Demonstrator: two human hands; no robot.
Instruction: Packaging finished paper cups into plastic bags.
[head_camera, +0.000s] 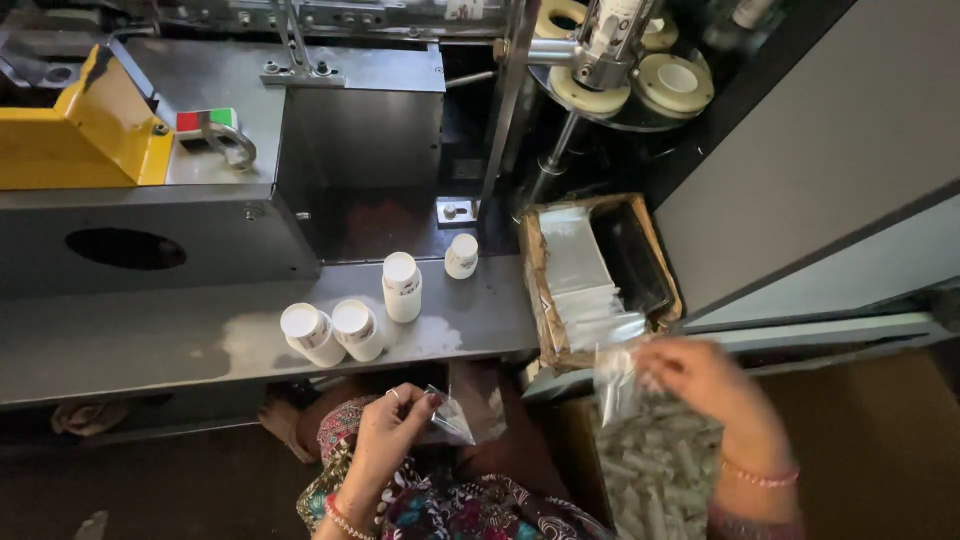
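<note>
Clear plastic pouches: your left hand pinches one crinkly pouch above your lap; your right hand grips another, blurred, beside the worn cardboard box. Four smooth white bottles stand on the scuffed grey metal shelf.

The left hand pinches a clear pouch, the right hand lifts another clear sleeve near four white bottles.

Small pouch: clear plastic, empty, pinched at one corner, above lap.
Second pouch: clear, crumpled, blurred, beside cardboard tray.
</note>
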